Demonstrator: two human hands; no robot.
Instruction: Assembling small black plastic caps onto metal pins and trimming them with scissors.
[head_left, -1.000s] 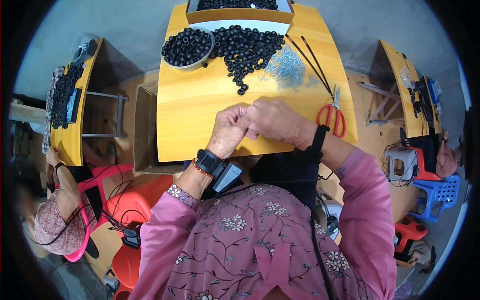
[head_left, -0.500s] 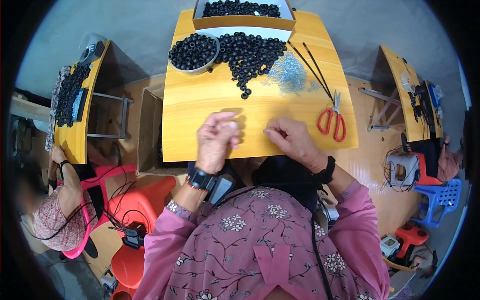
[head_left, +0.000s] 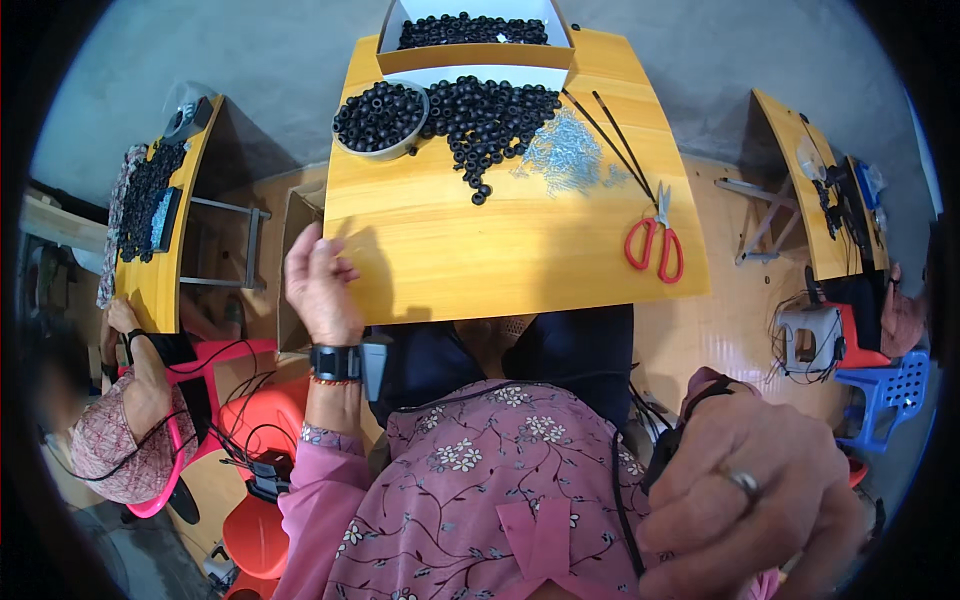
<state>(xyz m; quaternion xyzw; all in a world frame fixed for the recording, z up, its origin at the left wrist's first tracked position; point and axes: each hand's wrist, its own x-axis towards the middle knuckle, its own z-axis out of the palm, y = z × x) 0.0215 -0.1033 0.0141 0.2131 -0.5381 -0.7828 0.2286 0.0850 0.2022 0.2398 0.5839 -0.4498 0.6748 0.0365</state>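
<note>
My left hand (head_left: 320, 285) hovers by the table's left front edge, its fingers loosely bent and slightly apart, with nothing visible in them. Raised close to the camera at the lower right, my right hand (head_left: 745, 495) has curled fingers and a ring. Its palm side is hidden, so whatever it may hold cannot be made out. Black beads (head_left: 488, 115) lie heaped on the yellow table (head_left: 450, 260), beside a bowl (head_left: 424, 118) full of the same beads. Right of the heap are small clear bluish pieces (head_left: 565, 152). Red-handled scissors (head_left: 655, 240) lie near the table's right edge.
A cardboard box (head_left: 475, 58) with more black beads stands at the table's back. Two thin dark sticks (head_left: 620, 140) lie above the scissors. Another person (head_left: 135, 400) sits at a side table (head_left: 155, 290) on the left. Red stools (head_left: 255, 530) and cables are beside me.
My left hand has moved left to the table's edge. My right hand has left the tabletop and come up toward the camera at the lower right. The view has shifted slightly.
</note>
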